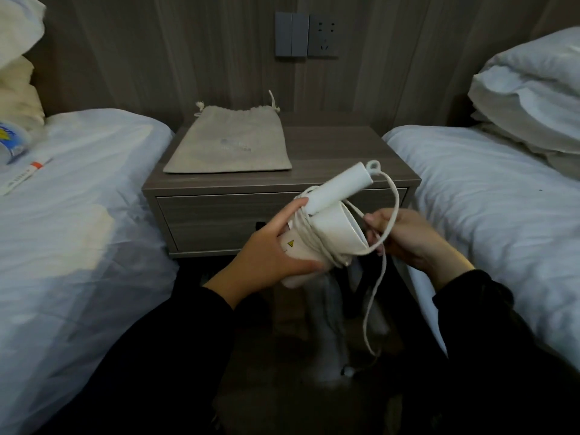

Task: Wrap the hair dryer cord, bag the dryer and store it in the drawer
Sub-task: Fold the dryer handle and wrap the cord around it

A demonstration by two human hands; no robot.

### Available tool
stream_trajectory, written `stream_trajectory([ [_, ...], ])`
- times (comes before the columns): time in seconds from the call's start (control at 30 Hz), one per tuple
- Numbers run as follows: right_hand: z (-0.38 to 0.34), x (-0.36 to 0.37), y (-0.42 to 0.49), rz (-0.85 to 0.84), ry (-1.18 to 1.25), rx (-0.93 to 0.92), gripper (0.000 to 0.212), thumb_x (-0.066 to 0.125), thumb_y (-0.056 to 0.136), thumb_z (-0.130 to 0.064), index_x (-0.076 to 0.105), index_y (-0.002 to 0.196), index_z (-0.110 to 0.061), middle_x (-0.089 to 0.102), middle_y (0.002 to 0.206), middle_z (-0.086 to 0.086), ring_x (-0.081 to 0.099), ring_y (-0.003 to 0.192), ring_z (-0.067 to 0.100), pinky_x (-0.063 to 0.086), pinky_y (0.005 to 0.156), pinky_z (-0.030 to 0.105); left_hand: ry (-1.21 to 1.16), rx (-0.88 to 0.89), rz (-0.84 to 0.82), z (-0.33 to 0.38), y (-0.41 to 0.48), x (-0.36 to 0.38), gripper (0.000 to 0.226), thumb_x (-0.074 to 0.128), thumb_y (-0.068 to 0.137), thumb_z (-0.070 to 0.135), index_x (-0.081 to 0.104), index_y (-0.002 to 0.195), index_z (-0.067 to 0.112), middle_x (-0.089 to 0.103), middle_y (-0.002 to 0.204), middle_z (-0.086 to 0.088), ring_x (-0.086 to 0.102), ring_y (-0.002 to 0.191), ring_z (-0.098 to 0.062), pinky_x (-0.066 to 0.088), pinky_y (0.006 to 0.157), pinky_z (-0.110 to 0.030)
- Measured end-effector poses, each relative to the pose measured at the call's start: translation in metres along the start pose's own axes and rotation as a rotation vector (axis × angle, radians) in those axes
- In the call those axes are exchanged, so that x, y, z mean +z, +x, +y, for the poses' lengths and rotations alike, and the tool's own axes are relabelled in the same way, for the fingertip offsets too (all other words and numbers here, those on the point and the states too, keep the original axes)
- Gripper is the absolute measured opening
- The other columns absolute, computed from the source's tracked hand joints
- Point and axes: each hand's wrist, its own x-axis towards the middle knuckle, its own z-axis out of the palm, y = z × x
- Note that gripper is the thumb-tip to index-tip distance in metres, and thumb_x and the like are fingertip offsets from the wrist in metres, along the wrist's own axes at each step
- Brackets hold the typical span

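On the left bed [78,199] we see a slim white tube [25,178] lying on the sheet. Between the beds stands a grey wooden nightstand [345,146], and a beige drawstring bag [232,146] lies flat on its top, mouth toward the wall. Beneath it the drawer [213,221] is closed.

In front of that drawer, in the air, we find the white hair dryer [332,230]. The left hand [270,255] grips the narrower end of its barrel, fingers and thumb curled round it. The barrel's long axis runs roughly left to right, its wide round end facing the right hand. The handle [339,186] slants up and to the right, toward the nightstand, a small loop at its tip.

We see several turns of the white cord [394,196] wound round the barrel. A loose loop arcs from the handle tip to the right hand [408,240], whose curled fingers pinch the cord. The rest hangs down to the plug [346,371] near the floor.

Further right lies the right bed [486,199] with stacked pillows [527,98].
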Motion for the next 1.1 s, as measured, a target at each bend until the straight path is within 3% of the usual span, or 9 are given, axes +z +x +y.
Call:
stream_trajectory([
  [0.13, -0.007, 0.011, -0.007, -0.033, -0.043, -0.032, 0.018, 0.05, 0.089, 0.0, 0.057, 0.073, -0.004, 0.061, 0.046, 0.002, 0.048, 0.035, 0.011, 0.042, 0.041, 0.02, -0.228, -0.033, 0.055, 0.004, 0.004, 0.0, 0.08, 0.075, 0.068, -0.004, 0.038, 0.128, 0.033, 0.053, 0.117, 0.022, 0.057, 0.096, 0.015, 0.045, 0.079, -0.009],
  [0.3, -0.023, 0.031, -0.02, -0.035, -0.258, -0.092, 0.03, 0.052, 0.091, -0.01, 0.058, 0.062, -0.007, 0.057, 0.039, 0.0, 0.041, 0.032, 0.011, 0.034, 0.039, 0.017, -0.467, -0.158, 0.127, 0.003, 0.008, -0.001, 0.071, 0.073, 0.072, 0.009, 0.039, 0.127, 0.038, 0.058, 0.11, 0.018, 0.064, 0.091, -0.002, 0.054, 0.073, -0.021],
  [0.43, -0.034, 0.039, -0.026, 0.031, -0.412, -0.093, 0.031, 0.053, 0.089, -0.013, 0.06, 0.059, -0.007, 0.059, 0.043, 0.001, 0.04, 0.031, 0.012, 0.036, 0.04, 0.017, -0.458, -0.208, 0.137, 0.0, 0.01, -0.002, 0.077, 0.076, 0.066, 0.019, 0.04, 0.131, 0.037, 0.058, 0.11, 0.021, 0.064, 0.091, 0.002, 0.052, 0.07, -0.019],
  [0.6, -0.038, 0.036, -0.03, 0.135, -0.553, -0.066, 0.043, 0.056, 0.088, -0.025, 0.058, 0.05, -0.005, 0.06, 0.051, 0.021, 0.042, 0.03, 0.015, 0.037, 0.041, 0.018, -0.39, -0.236, 0.157, 0.003, 0.01, -0.003, 0.072, 0.071, 0.076, 0.015, 0.038, 0.136, 0.037, 0.054, 0.105, 0.026, 0.059, 0.095, 0.0, 0.052, 0.073, -0.021],
  [0.67, -0.04, 0.038, -0.032, 0.115, -0.637, -0.048, 0.044, 0.055, 0.088, -0.027, 0.06, 0.05, -0.005, 0.06, 0.049, 0.017, 0.044, 0.031, 0.013, 0.038, 0.045, 0.021, -0.377, -0.252, 0.176, 0.003, 0.01, -0.003, 0.068, 0.072, 0.076, 0.018, 0.041, 0.132, 0.039, 0.054, 0.105, 0.025, 0.058, 0.096, -0.002, 0.051, 0.075, -0.025],
  [0.77, -0.039, 0.049, -0.036, 0.085, -0.78, -0.041, 0.038, 0.053, 0.089, -0.022, 0.062, 0.054, -0.012, 0.062, 0.045, 0.0, 0.047, 0.031, 0.003, 0.038, 0.044, 0.018, -0.41, -0.271, 0.167, 0.004, 0.009, -0.003, 0.052, 0.069, 0.078, 0.021, 0.048, 0.121, 0.041, 0.059, 0.11, 0.016, 0.061, 0.098, -0.01, 0.053, 0.073, -0.029],
  [0.87, -0.038, 0.054, -0.037, 0.063, -0.86, -0.067, 0.035, 0.053, 0.088, -0.02, 0.063, 0.055, -0.017, 0.063, 0.05, -0.004, 0.05, 0.036, -0.005, 0.036, 0.047, 0.015, -0.389, -0.297, 0.182, 0.002, 0.009, -0.003, 0.065, 0.072, 0.076, 0.025, 0.043, 0.134, 0.033, 0.056, 0.122, 0.008, 0.06, 0.101, -0.011, 0.053, 0.075, -0.03],
  [1.0, -0.035, 0.053, -0.037, 0.042, -0.935, -0.084, 0.031, 0.056, 0.086, -0.019, 0.062, 0.057, -0.01, 0.061, 0.049, -0.004, 0.051, 0.041, -0.007, 0.035, 0.044, 0.009, -0.252, -0.267, 0.2, 0.002, 0.009, -0.004, 0.083, 0.079, 0.067, 0.032, 0.037, 0.138, 0.035, 0.053, 0.126, 0.011, 0.057, 0.104, -0.009, 0.052, 0.086, -0.032],
  [1.1, -0.03, 0.058, -0.038, 0.006, -0.906, -0.053, 0.024, 0.057, 0.084, -0.016, 0.063, 0.065, -0.002, 0.057, 0.041, -0.004, 0.051, 0.035, -0.004, 0.036, 0.04, 0.007, -0.139, -0.215, 0.181, 0.005, 0.008, -0.01, 0.075, 0.081, 0.063, 0.033, 0.043, 0.125, 0.051, 0.059, 0.109, 0.026, 0.058, 0.098, 0.002, 0.048, 0.086, -0.026],
])
